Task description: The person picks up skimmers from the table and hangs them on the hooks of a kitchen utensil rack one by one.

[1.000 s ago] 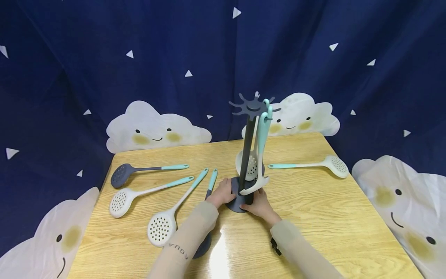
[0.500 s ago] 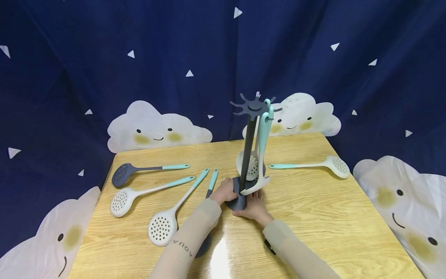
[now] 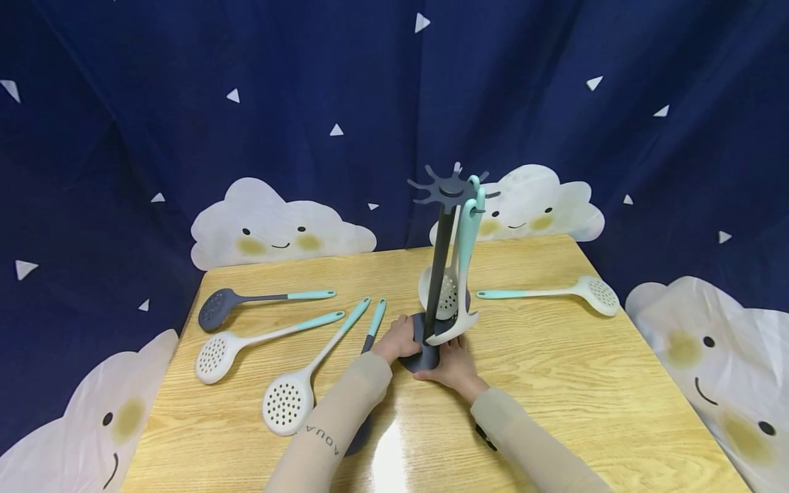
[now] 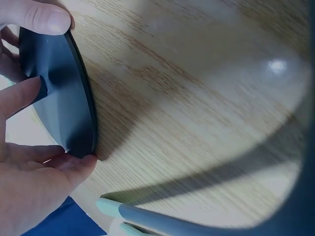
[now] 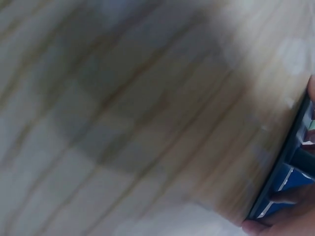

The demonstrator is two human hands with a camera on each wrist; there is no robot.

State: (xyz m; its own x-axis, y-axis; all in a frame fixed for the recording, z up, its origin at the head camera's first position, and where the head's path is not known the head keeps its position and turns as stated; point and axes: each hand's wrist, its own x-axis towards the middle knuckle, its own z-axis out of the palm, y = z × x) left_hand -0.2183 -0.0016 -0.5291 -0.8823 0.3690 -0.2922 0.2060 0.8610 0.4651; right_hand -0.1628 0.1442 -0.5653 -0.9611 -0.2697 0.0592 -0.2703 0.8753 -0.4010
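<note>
A dark grey utensil stand point(image 3: 439, 274) stands upright on the table, its hooked top point(image 3: 451, 190) spread like a star. From its right side hang several mint-handled utensils, among them a white ladle point(image 3: 455, 329) and a white skimmer point(image 3: 448, 301). My left hand point(image 3: 396, 340) grips the left edge of the round base point(image 3: 420, 359). On the front right edge of that base my right hand point(image 3: 455, 368) holds on, thumb at the front. In the left wrist view, fingers of both hands curl over the base's rim point(image 4: 74, 93). The right wrist view shows only a strip of base point(image 5: 280, 187).
At left lie a dark skimmer point(image 3: 216, 308), two white skimmers point(image 3: 216, 356) and a dark utensil point(image 3: 372, 335) partly under my left forearm. Another white skimmer point(image 3: 596, 294) lies at right on the wooden table point(image 3: 585, 383). A blue curtain point(image 3: 308, 82) hangs behind.
My right hand has shifted slightly on the base, its thumb moving left to the front edge. The left hand, the stand and the lying utensils look almost unmoved.
</note>
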